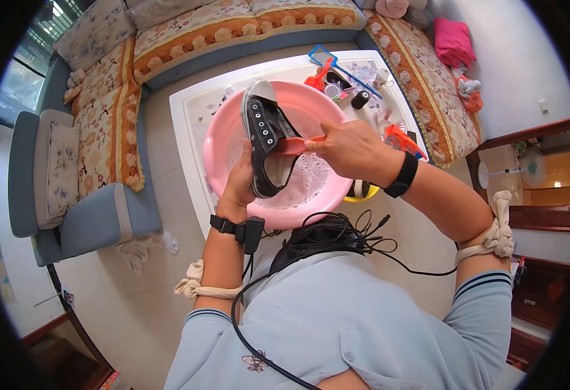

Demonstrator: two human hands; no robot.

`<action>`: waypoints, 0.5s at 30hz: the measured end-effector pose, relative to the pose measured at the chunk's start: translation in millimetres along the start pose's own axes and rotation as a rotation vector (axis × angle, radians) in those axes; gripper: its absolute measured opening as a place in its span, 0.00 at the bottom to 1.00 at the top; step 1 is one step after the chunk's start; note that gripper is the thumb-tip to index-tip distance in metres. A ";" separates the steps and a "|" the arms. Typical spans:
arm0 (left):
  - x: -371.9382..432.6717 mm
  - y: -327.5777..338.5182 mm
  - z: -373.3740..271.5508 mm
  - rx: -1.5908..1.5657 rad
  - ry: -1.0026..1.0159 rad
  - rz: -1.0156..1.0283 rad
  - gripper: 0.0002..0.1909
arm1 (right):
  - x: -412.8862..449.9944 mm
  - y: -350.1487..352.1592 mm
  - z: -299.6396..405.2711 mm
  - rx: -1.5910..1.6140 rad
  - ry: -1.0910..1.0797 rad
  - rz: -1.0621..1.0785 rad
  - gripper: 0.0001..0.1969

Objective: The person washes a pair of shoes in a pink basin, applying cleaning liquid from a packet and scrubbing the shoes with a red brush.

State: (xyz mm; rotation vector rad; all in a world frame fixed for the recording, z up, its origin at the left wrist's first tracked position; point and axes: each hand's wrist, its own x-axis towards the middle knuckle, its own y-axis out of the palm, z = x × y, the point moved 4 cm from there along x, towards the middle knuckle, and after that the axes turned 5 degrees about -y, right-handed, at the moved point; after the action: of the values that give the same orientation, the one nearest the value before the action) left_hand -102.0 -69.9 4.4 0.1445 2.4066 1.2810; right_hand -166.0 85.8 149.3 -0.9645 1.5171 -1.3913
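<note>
A black canvas sneaker with a white rubber toe cap is tilted toe-up over a pink plastic basin. My left hand grips its side near the heel. My right hand is closed on the handle of a red plastic brush, whose other end reaches into the shoe's opening. Whether the brush has bristles is hidden inside the shoe. Foamy, soapy water lies in the basin below.
The basin stands on a white table. At its right are a blue-framed net, a red scoop-like thing, a black bottle and a red packet. A yellow basin holding a shoe and black cables are near me.
</note>
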 end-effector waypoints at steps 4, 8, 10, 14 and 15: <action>-0.5 -4.0 -1.2 0.010 -0.010 -0.009 0.35 | -12.9 -1.0 21.7 0.272 -0.226 -0.049 0.09; 2.0 -3.0 -1.1 0.040 0.026 -0.101 0.35 | 6.5 5.6 -13.6 -0.020 0.022 0.018 0.09; 6.8 -7.5 -0.1 0.025 0.017 -0.078 0.35 | 1.5 5.2 1.1 0.006 0.009 0.048 0.09; 3.9 -5.5 2.0 0.002 -0.087 0.047 0.36 | -1.2 8.1 -1.3 0.163 -0.104 0.029 0.12; 4.7 -3.9 2.9 0.005 -0.088 0.048 0.36 | 5.0 8.9 -10.8 0.122 -0.013 0.055 0.12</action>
State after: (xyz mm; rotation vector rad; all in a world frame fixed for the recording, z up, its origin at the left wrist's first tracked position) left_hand -104.7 -68.6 -1.6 0.2562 2.3449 1.2626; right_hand -177.8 85.7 140.3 -0.8489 1.4218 -1.4186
